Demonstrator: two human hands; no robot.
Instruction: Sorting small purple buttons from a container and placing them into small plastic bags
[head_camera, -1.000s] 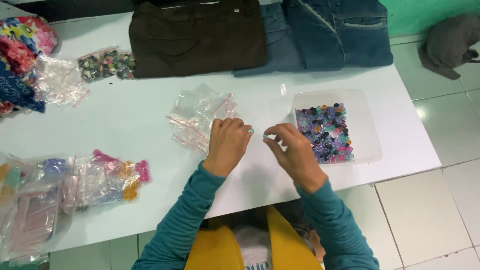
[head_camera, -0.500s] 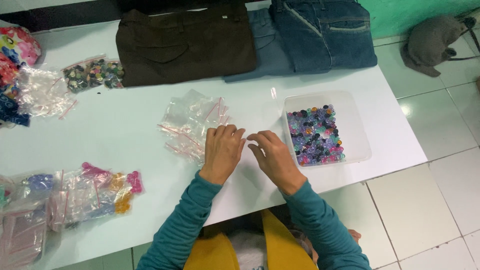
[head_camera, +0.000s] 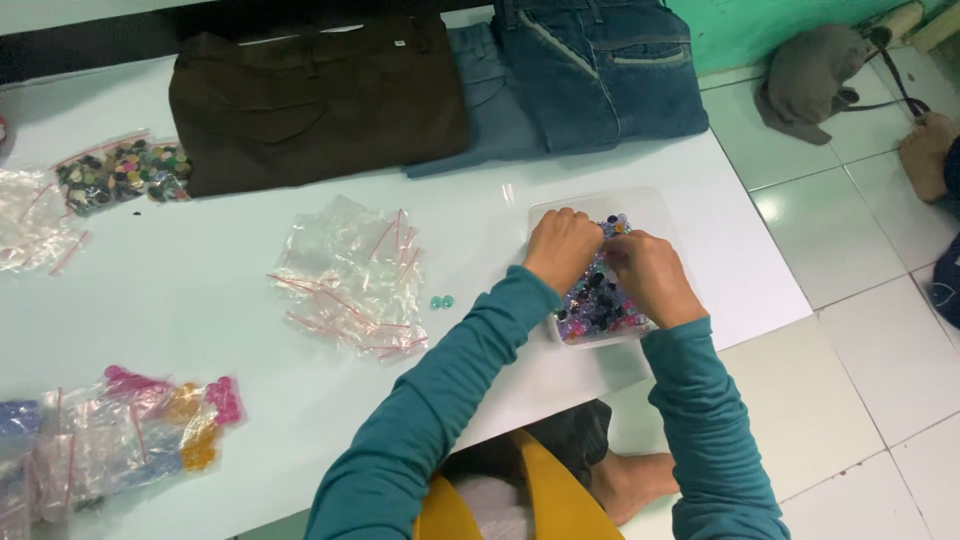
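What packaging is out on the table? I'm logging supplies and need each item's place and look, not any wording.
Pile of empty clear zip bags with red seal strips: table middle.
Clear tray of mixed-colour beads: right edge, under left hand and right hand.
Clear bag of dark mixed buttons: far left, beside brown trousers.
Filled bags of pink, orange, blue pieces: near left corner.

long teal sleeves, yellow garment, bare hands (head_camera: 605, 262).
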